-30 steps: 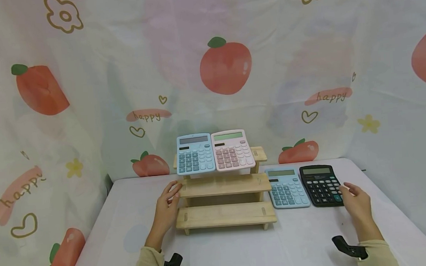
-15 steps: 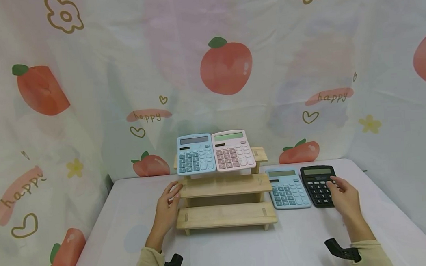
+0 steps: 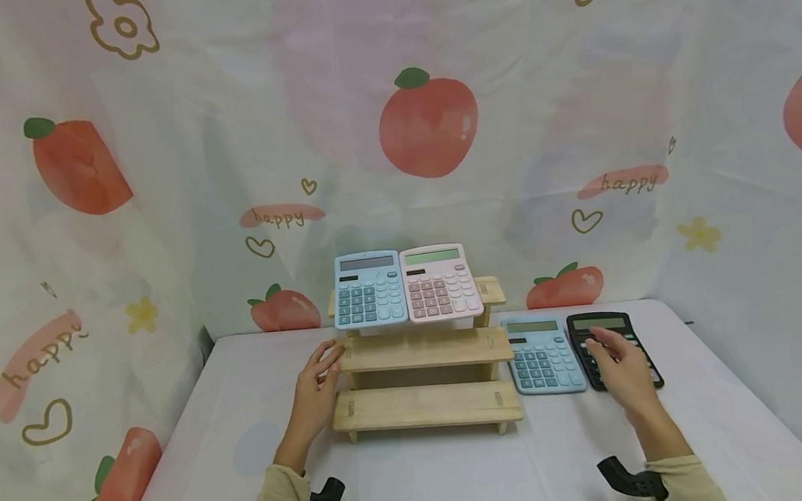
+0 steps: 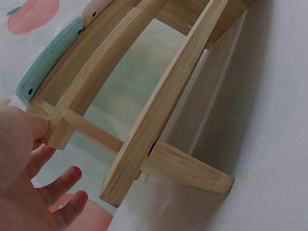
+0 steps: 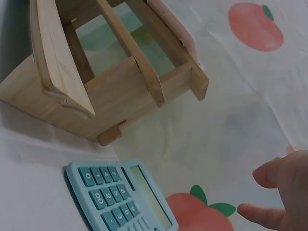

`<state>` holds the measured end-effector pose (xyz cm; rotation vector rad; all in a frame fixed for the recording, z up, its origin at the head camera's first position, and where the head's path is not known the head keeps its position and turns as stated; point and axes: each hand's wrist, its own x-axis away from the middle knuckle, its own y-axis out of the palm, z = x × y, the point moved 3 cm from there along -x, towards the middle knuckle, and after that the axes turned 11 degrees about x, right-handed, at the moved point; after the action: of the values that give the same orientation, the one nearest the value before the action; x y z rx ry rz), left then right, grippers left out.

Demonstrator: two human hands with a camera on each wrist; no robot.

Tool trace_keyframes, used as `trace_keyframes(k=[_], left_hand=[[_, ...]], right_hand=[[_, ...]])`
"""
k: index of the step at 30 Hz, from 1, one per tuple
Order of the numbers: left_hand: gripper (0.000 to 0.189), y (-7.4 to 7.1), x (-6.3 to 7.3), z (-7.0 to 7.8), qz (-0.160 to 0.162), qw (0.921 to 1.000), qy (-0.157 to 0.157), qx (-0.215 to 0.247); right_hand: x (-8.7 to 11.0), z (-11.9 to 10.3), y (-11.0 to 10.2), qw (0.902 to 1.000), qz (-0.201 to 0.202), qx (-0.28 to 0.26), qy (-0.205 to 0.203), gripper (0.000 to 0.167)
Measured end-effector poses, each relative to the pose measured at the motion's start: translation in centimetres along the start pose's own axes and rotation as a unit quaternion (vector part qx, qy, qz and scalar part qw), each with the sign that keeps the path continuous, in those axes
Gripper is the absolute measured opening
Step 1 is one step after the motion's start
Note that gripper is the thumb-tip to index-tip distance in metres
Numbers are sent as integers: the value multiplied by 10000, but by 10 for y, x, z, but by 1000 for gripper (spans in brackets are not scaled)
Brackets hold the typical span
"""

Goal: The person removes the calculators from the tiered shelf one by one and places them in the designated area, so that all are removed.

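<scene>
My left hand [image 3: 313,397] holds the left end of the middle step of a three-tier wooden stand [image 3: 427,406]. In the left wrist view, thumb and forefinger pinch the step's end while the other fingers spread loose. A light blue calculator [image 3: 369,289] and a pink calculator [image 3: 440,282] lean side by side on the top step. My right hand [image 3: 625,375] hovers over a black calculator [image 3: 600,322], covering part of its keys, thumb and forefinger apart. Another light blue calculator [image 3: 544,355] lies between the black one and the stand, also seen in the right wrist view.
Everything stands on a white-covered table [image 3: 429,479]. A printed cloth backdrop [image 3: 502,106] with fruit and "happy" lettering rises behind and at both sides. Black wrist mounts [image 3: 632,483] jut from both sleeves.
My right hand has moved left from the black calculator's right edge to over its middle. The left hand, the stand and the calculators have stayed in place.
</scene>
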<state>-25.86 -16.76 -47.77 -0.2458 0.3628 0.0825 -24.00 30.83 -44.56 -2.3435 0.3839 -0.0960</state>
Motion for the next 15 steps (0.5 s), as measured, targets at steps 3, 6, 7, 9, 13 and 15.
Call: trace_keyframes(k=[3,6,7,9,13,15], left_hand=[[34,0,0,1,13,10000,34,-10],[35,0,0,2,-7,10000,69,-31],[35,0,0,3,-14,10000,74,-33],[35,0,0,3,-7,10000,72,-39],[34,1,0,3,53,9999,128,25],[34,1,0,4,77,9998,161,43]], right_hand=[[4,-9,2,9996,-205,-134,-139,57],[8,-16,4,9985,-374,-234,-318,58],[9,-18,4,9979,-420,-268,-403,58],[12,-23,5,9964,-531,-308,-591,57],[20,-32,5,9933,-610,-327,-921,55],[23,-38,4,9919,-579,-341,-1081,54]])
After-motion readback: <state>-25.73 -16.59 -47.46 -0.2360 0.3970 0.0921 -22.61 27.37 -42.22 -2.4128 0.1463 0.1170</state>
